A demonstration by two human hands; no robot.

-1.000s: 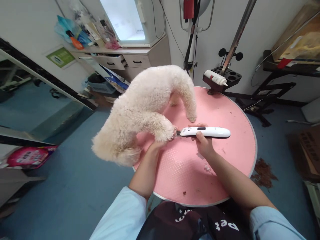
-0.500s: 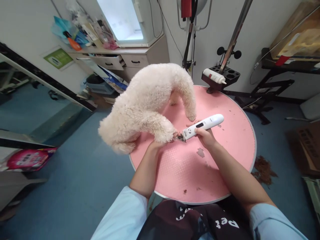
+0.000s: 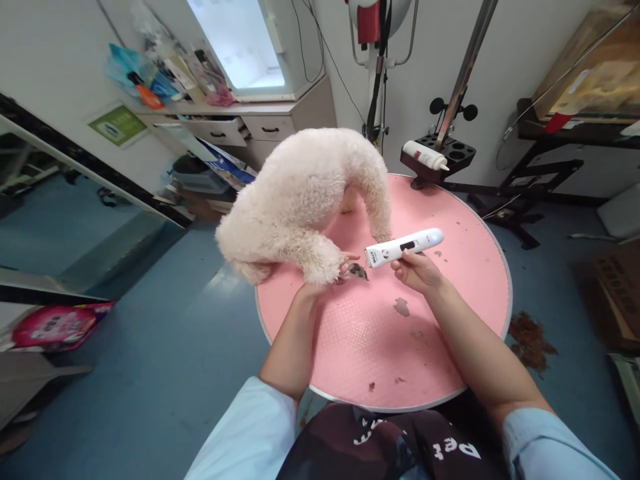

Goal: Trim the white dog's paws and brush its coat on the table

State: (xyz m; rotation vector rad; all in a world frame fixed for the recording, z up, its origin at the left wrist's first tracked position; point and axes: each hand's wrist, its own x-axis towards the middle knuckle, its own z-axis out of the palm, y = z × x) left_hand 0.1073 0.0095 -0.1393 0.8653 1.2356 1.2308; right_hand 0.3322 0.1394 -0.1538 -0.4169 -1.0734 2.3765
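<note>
A curly cream-white dog [image 3: 305,177] stands on a round pink table [image 3: 360,347], its head bent down toward the left edge. My left hand [image 3: 345,265] is closed around the end of the dog's near front leg [image 3: 323,259]; fur hides much of the palm. By those fingers lies a small dark clump of hair [image 3: 358,271]. My right hand [image 3: 419,270] grips a white hair clipper [image 3: 404,247] with a black switch. The clipper's blade end points left, a short gap away from the paw.
A black holder [image 3: 457,150] with a white squeeze bottle [image 3: 425,155] is fixed near a metal post at the table's far edge. Behind the dog stands a drawer cabinet [image 3: 270,127]. Brown hair [image 3: 531,340] lies on the floor at right. A pink bag [image 3: 55,325] is at left.
The clipper has come away from the paw and tilted a little flatter. The dog's head has shifted up and to the right. My left hand keeps its hold on the leg.
</note>
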